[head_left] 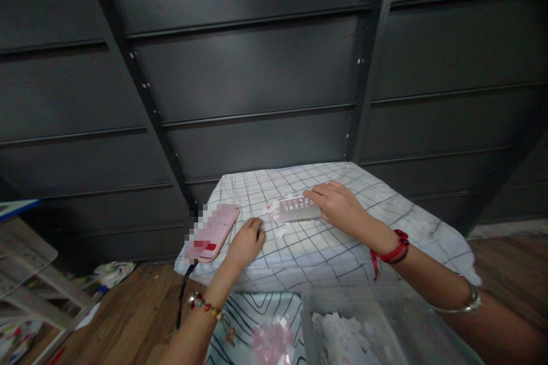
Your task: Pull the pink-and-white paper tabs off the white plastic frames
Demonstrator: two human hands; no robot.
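My right hand (pixel 338 205) is closed around the right end of a small pale box (pixel 295 212) with a row of tiny pink and white pieces along its upper part. The box rests on, or just over, a white checked cloth (pixel 325 242). Left of the box, my left hand (pixel 248 239) lies on the cloth with loosely bent fingers and nothing visible in it. Small white and pink scraps (pixel 274 211) are scattered around the box's left end. A pink phone (pixel 218 232) lies beside my left hand.
Nearer me are a clear plastic bin (pixel 306 319) holding white paper-like pieces and a pile of pink clear packets (pixel 274 342) on a patterned cloth. Dark metal panels (pixel 257 68) rise behind the table. A pale wooden stool-like frame (pixel 38 274) stands at left on the wooden floor (pixel 145 291).
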